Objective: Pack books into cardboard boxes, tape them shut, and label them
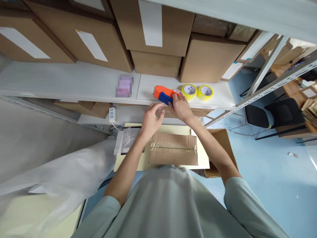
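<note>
The tape dispenser (162, 91), with an orange body and a blue lower part, is in the right hand (181, 107), above the front edge of the shelf (84, 79). The fingers of the right hand are closed around the rear of the dispenser; its front end projects clear of them, toward the left. The left hand (151, 119) is just below and to the left of the dispenser. Its thumb and index finger are spread, with a gap between them, and the index fingertip is next to the blue part. Whether that fingertip makes contact cannot be told.

Two yellow tape rolls (189, 91) lie side by side on the shelf, to the right of the dispenser and near the right hand. Large cartons (156, 62) stand behind them. A blurred purple item (125, 86) is located on the shelf to the left.

Below the hands, a cardboard box (173, 157) with clear tape along its middle lies on the pale yellow worktop (203, 159), apart from both hands. Plastic bags (130, 140) lie to its left. An open carton (225, 142) is positioned at the right of the worktop, partly behind the right forearm.
</note>
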Demonstrator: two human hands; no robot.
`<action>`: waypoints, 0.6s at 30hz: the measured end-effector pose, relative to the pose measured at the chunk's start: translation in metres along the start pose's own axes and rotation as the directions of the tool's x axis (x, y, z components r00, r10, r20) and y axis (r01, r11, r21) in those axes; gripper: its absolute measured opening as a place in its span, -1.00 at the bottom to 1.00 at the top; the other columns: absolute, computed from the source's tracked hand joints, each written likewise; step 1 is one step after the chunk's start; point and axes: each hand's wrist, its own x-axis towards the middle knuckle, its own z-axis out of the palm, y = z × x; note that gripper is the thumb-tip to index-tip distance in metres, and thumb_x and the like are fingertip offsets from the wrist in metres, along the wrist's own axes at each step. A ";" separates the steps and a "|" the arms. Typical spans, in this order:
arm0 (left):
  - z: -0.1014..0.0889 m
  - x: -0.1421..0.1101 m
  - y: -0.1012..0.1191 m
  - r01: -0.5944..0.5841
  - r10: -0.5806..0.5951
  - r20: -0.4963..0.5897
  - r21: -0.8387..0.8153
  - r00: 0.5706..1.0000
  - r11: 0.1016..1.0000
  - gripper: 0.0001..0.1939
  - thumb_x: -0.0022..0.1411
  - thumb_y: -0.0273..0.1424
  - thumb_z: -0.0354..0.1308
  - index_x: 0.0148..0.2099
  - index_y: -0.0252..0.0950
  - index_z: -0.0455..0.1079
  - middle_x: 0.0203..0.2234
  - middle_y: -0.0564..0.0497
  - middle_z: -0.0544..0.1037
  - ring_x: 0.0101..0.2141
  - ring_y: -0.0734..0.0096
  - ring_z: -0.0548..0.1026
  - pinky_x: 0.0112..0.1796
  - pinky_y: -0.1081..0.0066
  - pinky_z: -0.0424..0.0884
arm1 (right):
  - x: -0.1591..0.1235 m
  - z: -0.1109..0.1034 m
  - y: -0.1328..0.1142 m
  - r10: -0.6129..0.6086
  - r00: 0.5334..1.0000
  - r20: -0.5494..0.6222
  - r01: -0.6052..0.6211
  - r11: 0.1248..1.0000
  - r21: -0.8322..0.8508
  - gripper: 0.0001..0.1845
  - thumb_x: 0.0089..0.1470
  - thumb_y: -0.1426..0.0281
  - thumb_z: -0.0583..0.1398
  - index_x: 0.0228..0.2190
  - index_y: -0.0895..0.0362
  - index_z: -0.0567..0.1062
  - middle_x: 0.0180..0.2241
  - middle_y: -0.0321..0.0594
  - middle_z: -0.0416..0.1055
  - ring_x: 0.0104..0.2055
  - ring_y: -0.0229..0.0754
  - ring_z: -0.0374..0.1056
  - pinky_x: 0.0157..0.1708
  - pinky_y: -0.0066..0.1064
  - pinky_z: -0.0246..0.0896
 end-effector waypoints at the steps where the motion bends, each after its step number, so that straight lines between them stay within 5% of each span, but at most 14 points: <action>1: -0.004 0.003 0.002 -0.011 0.011 -0.007 0.002 1.000 1.000 -0.68 0.47 -0.45 0.20 0.18 -0.22 0.61 0.08 -0.11 0.73 0.01 0.22 0.70 0.12 0.21 0.62 | 0.016 0.003 -0.006 0.001 1.000 0.005 -0.001 1.000 -0.022 -0.48 0.54 0.38 -0.03 0.35 0.41 0.27 0.19 0.41 0.56 0.31 0.35 0.42 0.39 0.16 0.13; 6: -0.023 -0.004 0.006 -0.024 0.024 -0.029 -0.005 0.999 1.000 -0.69 0.50 -0.42 0.19 0.20 -0.21 0.61 0.09 -0.13 0.72 0.03 0.21 0.70 0.13 0.21 0.62 | 0.067 0.022 -0.022 0.046 0.995 0.088 -0.039 0.997 -0.074 -0.46 0.54 0.47 -0.07 0.39 0.45 0.28 0.29 0.41 0.49 0.41 0.29 0.32 0.45 0.12 0.00; 11: -0.031 -0.026 -0.009 0.049 -0.049 -0.003 0.016 0.999 0.999 -0.69 0.50 -0.39 0.20 0.20 -0.20 0.61 0.08 -0.12 0.73 0.02 0.20 0.70 0.12 0.19 0.63 | 0.072 0.034 -0.018 0.027 0.995 0.097 -0.021 0.998 -0.065 -0.45 0.56 0.44 -0.06 0.42 0.42 0.28 0.41 0.41 0.37 0.50 0.28 0.21 0.49 0.12 -0.01; 14: -0.033 -0.058 -0.031 0.129 -0.129 0.022 0.014 0.991 0.992 -0.68 0.49 -0.34 0.20 0.21 -0.18 0.60 0.09 -0.14 0.72 0.05 0.17 0.71 0.14 0.17 0.64 | 0.039 0.034 -0.006 0.060 0.998 -0.026 -0.060 0.998 -0.011 -0.43 0.57 0.39 -0.02 0.45 0.32 0.29 0.49 0.36 0.27 0.52 0.30 0.19 0.48 0.18 0.06; 18: -0.027 -0.125 -0.067 0.375 -0.374 0.061 -0.014 0.925 0.927 -0.65 0.45 -0.21 0.25 0.18 -0.20 0.59 0.12 -0.21 0.72 0.11 0.04 0.72 0.22 0.05 0.62 | -0.065 0.038 0.021 0.150 0.981 -0.126 -0.130 0.979 0.159 -0.40 0.60 0.24 -0.04 0.48 0.22 0.28 0.51 0.28 0.28 0.55 0.26 0.21 0.48 0.21 0.18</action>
